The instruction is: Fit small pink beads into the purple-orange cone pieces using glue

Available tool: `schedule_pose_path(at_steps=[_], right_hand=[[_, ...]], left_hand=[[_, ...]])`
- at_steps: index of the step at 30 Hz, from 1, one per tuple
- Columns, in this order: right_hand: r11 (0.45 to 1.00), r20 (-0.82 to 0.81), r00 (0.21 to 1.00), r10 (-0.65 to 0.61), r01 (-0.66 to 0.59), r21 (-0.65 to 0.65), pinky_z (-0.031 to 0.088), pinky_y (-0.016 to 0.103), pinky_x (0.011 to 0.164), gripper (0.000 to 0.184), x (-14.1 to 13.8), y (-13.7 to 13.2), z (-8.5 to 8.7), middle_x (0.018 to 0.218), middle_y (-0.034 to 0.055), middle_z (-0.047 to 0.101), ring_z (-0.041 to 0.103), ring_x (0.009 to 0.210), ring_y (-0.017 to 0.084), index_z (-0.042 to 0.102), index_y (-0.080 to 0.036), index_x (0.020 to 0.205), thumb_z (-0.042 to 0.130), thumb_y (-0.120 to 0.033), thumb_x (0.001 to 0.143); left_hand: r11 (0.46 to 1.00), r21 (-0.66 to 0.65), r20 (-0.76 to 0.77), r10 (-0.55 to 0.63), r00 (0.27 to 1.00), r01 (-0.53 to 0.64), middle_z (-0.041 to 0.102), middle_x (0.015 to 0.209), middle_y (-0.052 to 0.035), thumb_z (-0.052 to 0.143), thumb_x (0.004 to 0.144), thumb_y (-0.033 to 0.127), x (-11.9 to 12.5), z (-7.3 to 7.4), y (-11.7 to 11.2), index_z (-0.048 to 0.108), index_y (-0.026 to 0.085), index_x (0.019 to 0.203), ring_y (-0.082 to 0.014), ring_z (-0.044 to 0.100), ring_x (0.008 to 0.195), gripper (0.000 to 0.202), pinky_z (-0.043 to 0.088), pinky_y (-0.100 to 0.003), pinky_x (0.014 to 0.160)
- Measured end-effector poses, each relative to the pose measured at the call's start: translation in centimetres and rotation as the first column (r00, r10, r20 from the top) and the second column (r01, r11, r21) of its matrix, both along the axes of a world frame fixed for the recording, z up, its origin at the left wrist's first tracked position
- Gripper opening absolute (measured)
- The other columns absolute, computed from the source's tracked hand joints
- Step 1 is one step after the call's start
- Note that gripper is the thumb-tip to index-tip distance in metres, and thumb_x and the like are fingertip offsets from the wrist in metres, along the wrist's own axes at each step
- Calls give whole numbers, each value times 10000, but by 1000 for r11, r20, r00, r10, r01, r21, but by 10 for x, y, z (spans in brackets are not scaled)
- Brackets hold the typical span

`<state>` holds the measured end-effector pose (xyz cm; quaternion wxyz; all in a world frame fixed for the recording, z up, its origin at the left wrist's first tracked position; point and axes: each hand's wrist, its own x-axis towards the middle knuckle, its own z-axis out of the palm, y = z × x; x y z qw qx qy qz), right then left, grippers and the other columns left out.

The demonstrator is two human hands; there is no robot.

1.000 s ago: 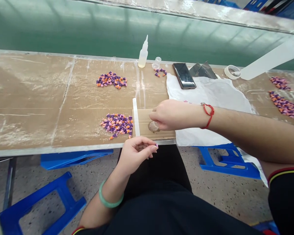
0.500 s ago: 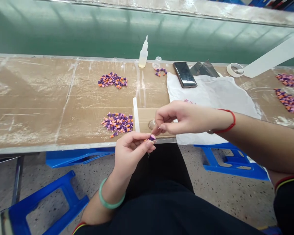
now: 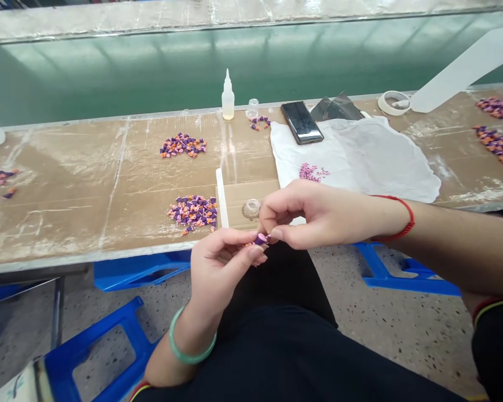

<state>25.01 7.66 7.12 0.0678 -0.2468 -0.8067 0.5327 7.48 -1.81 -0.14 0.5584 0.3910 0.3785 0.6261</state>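
Note:
My left hand point(image 3: 222, 268), with a green bangle on its wrist, and my right hand point(image 3: 314, 215), with a red string at its wrist, meet in front of the table edge. Their fingertips pinch a small purple cone-shaped bead point(image 3: 260, 239) between them. Behind the hands, a heap of purple and orange beads point(image 3: 191, 215) lies on the cardboard-covered table point(image 3: 75, 218). A small round clear cup point(image 3: 251, 208) sits on a cardboard piece point(image 3: 238, 215), just past my right fingers, beside a white strip point(image 3: 222, 198).
Farther back stand a glue bottle point(image 3: 228, 96), a phone point(image 3: 302, 121) and a tape roll point(image 3: 394, 103). Several more bead heaps point(image 3: 183, 145) lie along the table. A white cloth point(image 3: 352, 159) carries pink bits. Blue stools point(image 3: 100, 349) stand on the floor below.
My right hand has moved left from above the cardboard to the purple bead, which my left hand held alone earlier. Both hands now pinch it. The view has shifted and tilted slightly.

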Motion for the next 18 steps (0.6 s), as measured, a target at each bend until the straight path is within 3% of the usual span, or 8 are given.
schedule_pose_path(at_steps=[10,18], right_hand=[[998,-61,998,-4,8,67,409,200,552,82,12,-5,0,688,-13,629,543,615,84,596,-153,763,536,-163,818],[989,-46,998,-51,57,136,335,201,515,88,14,-12,3,642,-26,579,456,572,72,572,-154,702,556,-163,788]], left_hand=[[1000,8,-85,18,996,-18,777,724,-12,899,722,243,8,6,-2,805,219,807,-122,716,547,129,613,-163,526],[999,-2,-124,33,992,-34,771,717,-18,901,724,278,13,5,-2,802,204,809,-128,715,548,150,614,-174,524]])
